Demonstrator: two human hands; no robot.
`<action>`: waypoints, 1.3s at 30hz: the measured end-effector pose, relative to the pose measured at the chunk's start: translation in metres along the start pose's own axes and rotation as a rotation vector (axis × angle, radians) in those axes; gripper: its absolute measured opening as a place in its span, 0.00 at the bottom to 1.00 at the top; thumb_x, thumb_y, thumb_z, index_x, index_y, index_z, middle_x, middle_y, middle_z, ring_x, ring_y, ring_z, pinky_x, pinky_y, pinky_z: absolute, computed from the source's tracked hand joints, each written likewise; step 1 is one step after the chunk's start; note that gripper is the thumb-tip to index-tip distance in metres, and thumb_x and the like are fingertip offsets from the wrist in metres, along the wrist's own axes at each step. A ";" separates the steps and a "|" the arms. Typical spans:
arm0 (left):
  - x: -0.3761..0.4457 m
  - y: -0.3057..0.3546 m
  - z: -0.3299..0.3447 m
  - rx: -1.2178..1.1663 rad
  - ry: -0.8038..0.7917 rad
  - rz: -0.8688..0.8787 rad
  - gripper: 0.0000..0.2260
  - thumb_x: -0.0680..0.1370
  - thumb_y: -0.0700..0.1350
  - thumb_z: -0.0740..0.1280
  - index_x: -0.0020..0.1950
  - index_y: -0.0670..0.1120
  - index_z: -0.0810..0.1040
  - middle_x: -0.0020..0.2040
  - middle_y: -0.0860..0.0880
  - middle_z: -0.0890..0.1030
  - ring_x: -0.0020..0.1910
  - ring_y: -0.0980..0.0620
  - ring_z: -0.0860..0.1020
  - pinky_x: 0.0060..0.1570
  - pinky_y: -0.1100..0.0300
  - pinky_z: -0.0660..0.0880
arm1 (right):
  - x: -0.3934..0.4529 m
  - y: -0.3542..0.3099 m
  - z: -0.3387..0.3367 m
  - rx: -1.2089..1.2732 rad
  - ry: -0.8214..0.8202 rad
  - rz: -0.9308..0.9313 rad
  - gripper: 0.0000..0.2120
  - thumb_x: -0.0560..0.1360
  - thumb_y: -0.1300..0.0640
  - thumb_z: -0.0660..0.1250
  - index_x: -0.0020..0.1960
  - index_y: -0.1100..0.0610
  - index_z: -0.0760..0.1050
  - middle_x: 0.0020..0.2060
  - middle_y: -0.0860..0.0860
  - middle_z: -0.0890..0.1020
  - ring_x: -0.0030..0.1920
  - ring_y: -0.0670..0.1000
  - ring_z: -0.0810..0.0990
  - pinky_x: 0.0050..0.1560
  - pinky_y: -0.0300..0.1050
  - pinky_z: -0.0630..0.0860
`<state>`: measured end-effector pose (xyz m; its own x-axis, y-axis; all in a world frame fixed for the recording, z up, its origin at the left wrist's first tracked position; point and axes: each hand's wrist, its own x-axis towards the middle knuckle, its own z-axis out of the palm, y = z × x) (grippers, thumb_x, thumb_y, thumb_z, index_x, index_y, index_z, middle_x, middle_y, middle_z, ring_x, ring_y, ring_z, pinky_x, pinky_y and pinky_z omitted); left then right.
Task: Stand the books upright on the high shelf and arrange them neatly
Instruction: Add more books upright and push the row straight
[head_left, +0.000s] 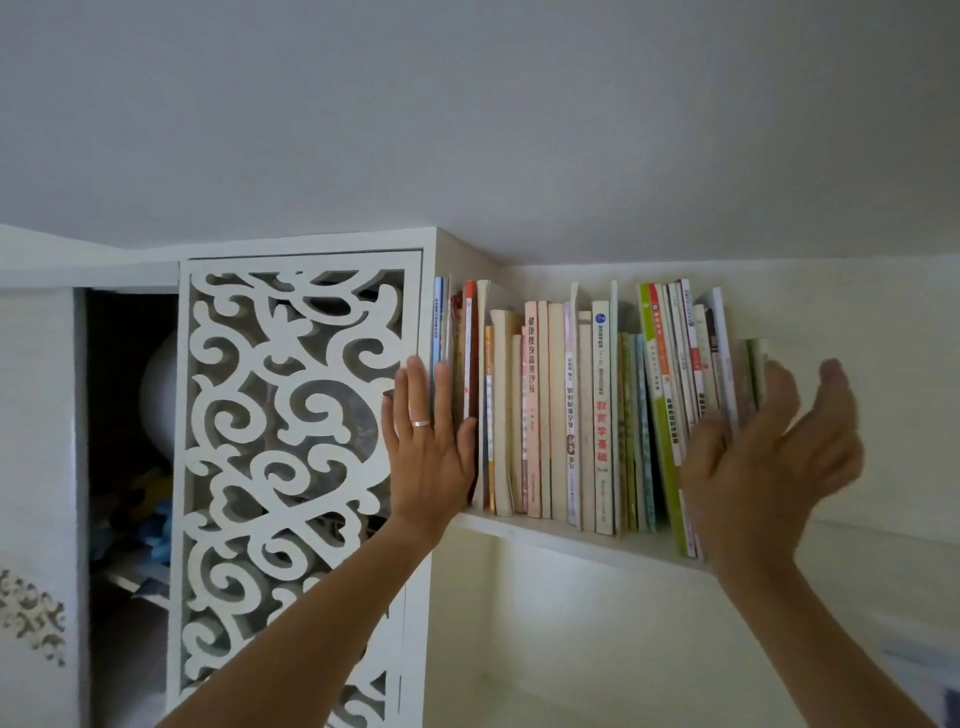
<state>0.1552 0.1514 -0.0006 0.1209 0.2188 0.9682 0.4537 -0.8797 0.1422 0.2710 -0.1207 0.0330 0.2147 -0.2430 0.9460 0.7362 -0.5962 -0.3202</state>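
Observation:
A row of books (582, 415) stands upright on the high white shelf (545, 532), spines facing me; those at the right end (675, 374) lean to the left. My left hand (428, 441), wearing a ring, lies flat with straight fingers against the spines at the row's left end. My right hand (774, 457) is blurred, fingers spread and relaxed, palm turned toward the right end of the row. It covers the lower part of the last books. Neither hand grips a book.
A white cabinet with a carved fretwork door (291, 467) adjoins the shelf on the left. Beside it is a dark open compartment (130, 441) holding a pale round object. The ceiling is close above the books. A white wall runs behind and right of the shelf.

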 end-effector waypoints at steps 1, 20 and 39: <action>-0.002 0.000 0.000 -0.013 -0.001 0.010 0.30 0.85 0.53 0.56 0.85 0.45 0.51 0.85 0.41 0.48 0.84 0.42 0.46 0.79 0.37 0.54 | -0.005 0.006 0.000 0.017 -0.079 0.036 0.28 0.83 0.46 0.55 0.78 0.60 0.62 0.76 0.66 0.64 0.74 0.68 0.66 0.70 0.65 0.65; 0.105 -0.007 -0.024 -0.011 0.026 0.130 0.23 0.85 0.54 0.61 0.79 0.53 0.65 0.79 0.40 0.59 0.78 0.39 0.57 0.75 0.41 0.57 | -0.017 0.008 -0.007 0.141 -0.347 0.116 0.36 0.81 0.42 0.60 0.82 0.55 0.52 0.62 0.66 0.71 0.55 0.68 0.77 0.47 0.64 0.80; 0.074 0.028 -0.050 -0.512 0.101 -0.103 0.18 0.83 0.40 0.64 0.73 0.46 0.67 0.63 0.46 0.75 0.54 0.53 0.78 0.49 0.51 0.83 | -0.018 0.006 -0.008 0.132 -0.348 0.117 0.35 0.82 0.41 0.58 0.82 0.54 0.51 0.64 0.65 0.70 0.56 0.68 0.77 0.49 0.66 0.81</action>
<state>0.1327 0.1215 0.0853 0.0008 0.2957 0.9553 -0.0332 -0.9547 0.2956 0.2666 -0.1263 0.0132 0.4903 -0.0158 0.8714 0.7653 -0.4707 -0.4391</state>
